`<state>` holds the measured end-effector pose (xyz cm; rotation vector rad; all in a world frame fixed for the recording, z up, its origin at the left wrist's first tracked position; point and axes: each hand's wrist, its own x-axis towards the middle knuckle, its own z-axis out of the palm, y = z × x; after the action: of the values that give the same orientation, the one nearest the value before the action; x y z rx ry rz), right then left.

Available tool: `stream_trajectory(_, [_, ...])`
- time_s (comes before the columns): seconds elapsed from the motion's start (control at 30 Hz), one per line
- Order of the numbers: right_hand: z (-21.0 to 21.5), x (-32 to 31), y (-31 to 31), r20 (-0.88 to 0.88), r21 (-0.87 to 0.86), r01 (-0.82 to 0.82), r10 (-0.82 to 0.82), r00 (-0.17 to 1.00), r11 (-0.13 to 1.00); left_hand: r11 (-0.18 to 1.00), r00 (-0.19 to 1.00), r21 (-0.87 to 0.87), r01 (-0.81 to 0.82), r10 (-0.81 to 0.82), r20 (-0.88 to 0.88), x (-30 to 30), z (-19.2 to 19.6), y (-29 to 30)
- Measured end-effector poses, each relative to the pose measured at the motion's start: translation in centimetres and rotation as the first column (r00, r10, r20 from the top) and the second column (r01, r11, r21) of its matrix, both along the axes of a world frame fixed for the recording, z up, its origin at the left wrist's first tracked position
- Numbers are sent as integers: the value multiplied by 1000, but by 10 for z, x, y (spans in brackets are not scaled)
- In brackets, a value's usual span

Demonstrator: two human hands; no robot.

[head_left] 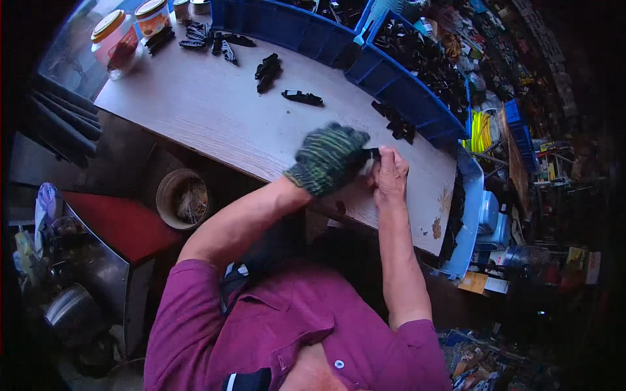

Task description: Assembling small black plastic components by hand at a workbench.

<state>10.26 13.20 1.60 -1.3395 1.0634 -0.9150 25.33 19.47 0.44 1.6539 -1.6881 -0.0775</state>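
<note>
My left hand [329,158], in a green-and-black striped knit glove, is curled closed around one end of a small black part [372,154]. My bare right hand [390,174] pinches the other end between thumb and fingers. Both hands meet over the front right of a pale wooden table [225,107]. Most of the black part is hidden by the hands, so its exact kind does not show. A long black piece [302,98] lies just beyond the glove, and more black pieces [395,122] lie to the right beside a bin.
Blue plastic bins [417,81] with many black pieces line the table's far right. Lidded jars [116,40] stand at the far left, near a loose pile of black pieces [195,36]. A round bucket [183,199] and a red-topped box [124,225] are left below the table.
</note>
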Motion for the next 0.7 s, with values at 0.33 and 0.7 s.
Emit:
stream_trajectory(0.33, [1, 2, 6, 137, 161, 58, -80, 987, 985, 909, 865, 145, -391, 309, 394, 91, -1, -10])
stream_trajectory(0.7, [2, 7, 11, 184, 224, 267, -309, 933, 937, 974, 849, 6, 228, -196, -491, -6, 1, 16])
